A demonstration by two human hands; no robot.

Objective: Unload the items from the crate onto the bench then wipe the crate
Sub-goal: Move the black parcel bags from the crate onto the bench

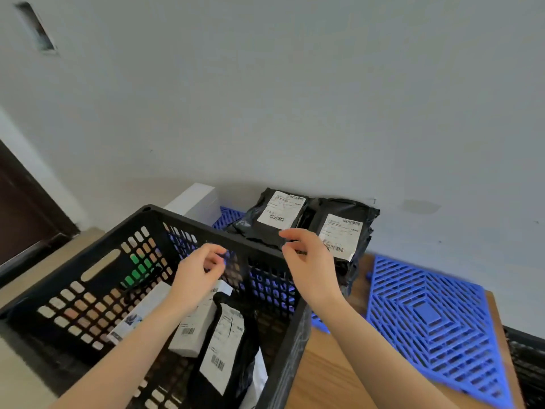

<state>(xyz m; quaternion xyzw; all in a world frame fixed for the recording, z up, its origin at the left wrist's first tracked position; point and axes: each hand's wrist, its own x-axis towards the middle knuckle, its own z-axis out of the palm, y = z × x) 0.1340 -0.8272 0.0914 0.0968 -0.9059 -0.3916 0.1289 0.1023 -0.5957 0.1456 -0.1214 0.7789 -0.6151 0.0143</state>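
**First:** As the scene is read from the left, what is met first?

**Second:** A dark door [23, 208] is seen at the left edge, then the black crate [97, 293]. What it rests on cannot be told. A long pale box [141, 311], a white box [191, 332] and a black mailer [227, 349] with a white label are seen lying inside it.

**First:** How is the left hand held?

**Second:** The left hand [197, 276] is held above the crate's inside, near the far wall. Its fingers are loosely curled and nothing is gripped. Part of the white box is hidden by its wrist.

**First:** And the right hand?

**Second:** The right hand [309, 261] is raised over the crate's far rim, with thumb and fingers parted and relaxed, and nothing is held.

**First:** What is found around it?

**Second:** A white carton [197, 202] is set behind the crate's far corner. Two labelled packets are laid side by side against the wall: the first bench mailer [277, 219], its near edge covered by the right fingers [290, 233], and the second bench mailer [345, 231]. Further right, a blue grid mat [427, 320] is spread on the wooden bench [324, 376]. A dark mesh object [530, 367] is cut off at the right edge and cannot be made out.
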